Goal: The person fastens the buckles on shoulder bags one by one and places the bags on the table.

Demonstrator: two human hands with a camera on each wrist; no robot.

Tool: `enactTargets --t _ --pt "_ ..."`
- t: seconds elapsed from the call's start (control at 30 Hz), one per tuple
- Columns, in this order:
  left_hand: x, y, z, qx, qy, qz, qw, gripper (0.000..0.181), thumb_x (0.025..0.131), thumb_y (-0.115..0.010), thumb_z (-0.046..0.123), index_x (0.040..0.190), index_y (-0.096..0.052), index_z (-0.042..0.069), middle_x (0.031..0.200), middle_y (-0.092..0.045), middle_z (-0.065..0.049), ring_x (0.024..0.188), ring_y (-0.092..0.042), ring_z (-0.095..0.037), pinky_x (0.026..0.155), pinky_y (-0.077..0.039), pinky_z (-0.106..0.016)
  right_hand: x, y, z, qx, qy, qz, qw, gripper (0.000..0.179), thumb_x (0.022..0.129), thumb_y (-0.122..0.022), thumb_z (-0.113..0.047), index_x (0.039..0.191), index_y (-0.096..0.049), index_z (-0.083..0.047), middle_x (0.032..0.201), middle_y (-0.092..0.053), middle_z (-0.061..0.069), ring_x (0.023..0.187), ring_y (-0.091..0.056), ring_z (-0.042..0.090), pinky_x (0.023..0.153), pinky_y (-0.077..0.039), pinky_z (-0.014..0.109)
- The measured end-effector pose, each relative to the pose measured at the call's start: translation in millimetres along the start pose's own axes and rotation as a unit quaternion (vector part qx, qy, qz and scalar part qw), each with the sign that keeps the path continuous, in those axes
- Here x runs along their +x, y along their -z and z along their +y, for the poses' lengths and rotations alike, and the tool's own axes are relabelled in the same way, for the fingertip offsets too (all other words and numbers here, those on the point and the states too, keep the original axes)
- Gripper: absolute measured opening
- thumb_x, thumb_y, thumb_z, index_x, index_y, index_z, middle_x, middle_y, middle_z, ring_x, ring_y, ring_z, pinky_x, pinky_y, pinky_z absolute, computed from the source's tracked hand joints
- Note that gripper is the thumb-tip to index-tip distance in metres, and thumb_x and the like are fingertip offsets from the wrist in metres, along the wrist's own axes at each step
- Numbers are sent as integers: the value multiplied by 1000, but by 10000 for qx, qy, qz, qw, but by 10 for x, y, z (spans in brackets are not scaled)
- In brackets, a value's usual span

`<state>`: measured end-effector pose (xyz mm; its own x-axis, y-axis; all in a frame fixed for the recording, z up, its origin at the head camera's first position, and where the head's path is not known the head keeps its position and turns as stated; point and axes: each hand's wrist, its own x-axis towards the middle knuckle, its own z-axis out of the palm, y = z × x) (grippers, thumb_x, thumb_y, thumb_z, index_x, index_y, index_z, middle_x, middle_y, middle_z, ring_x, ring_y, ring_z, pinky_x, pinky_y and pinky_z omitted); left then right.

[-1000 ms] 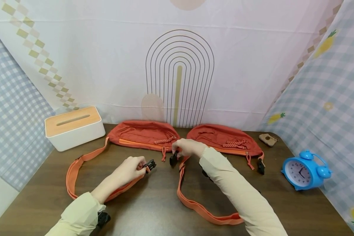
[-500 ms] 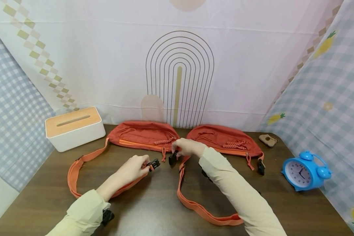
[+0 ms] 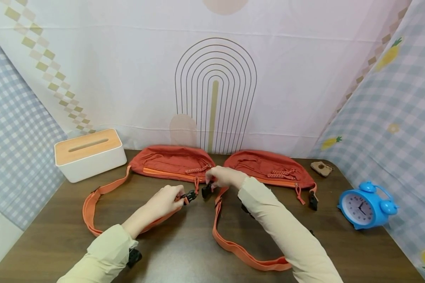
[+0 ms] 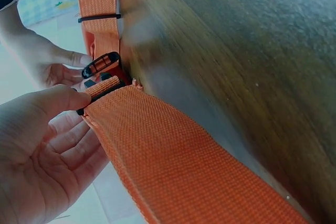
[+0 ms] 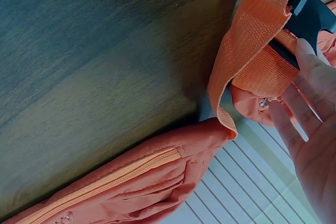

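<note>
Two rust-red waist packs lie side by side at the back of the table, the left waist pack (image 3: 173,161) and the right waist pack (image 3: 267,167). My left hand (image 3: 164,200) pinches the pronged buckle half (image 3: 190,197) at the end of an orange strap (image 4: 152,140). Between thumb and fingers, my right hand (image 3: 224,177) holds a black buckle socket (image 3: 207,191), which shows larger in the right wrist view beside its webbing (image 5: 262,30). A small gap separates the two buckle halves in the head view, the prongs pointing toward the socket.
A white tissue box (image 3: 90,155) with a wooden lid stands at the back left. On the right are a blue alarm clock (image 3: 366,204) and a small tan object (image 3: 322,168). Another orange strap (image 3: 233,249) loops under the right forearm; a black buckle (image 3: 313,200) hangs off the right pack.
My left hand has moved right and slightly up, bringing the pronged buckle half closer to the socket. The right hand has stayed nearly still, holding the socket.
</note>
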<state>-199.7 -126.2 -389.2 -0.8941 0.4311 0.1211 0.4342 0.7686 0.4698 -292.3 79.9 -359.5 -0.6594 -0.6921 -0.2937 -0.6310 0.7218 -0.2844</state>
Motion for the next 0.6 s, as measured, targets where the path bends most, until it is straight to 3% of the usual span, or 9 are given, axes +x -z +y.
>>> enactTargets --t 0.4,0.6 --pt "41 -18 53 121 0 -52 9999 5 83 -62 6 81 -57 6 62 -50 2 53 -37 -7 50 -31 -20 -4 9 -18 -79 -25 -10 10000 10 84 -64 -8 92 -60 -13 103 -63 3 97 -58 16 81 -46 34" --pt "61 -30 74 99 -1 -77 9999 7 82 -62 5 79 -56 7 61 -46 3 53 -35 -7 50 -28 -20 2 -1 -16 -108 -39 -31 9999 10 84 -64 -9 92 -60 -13 100 -64 2 95 -59 15 79 -46 33"
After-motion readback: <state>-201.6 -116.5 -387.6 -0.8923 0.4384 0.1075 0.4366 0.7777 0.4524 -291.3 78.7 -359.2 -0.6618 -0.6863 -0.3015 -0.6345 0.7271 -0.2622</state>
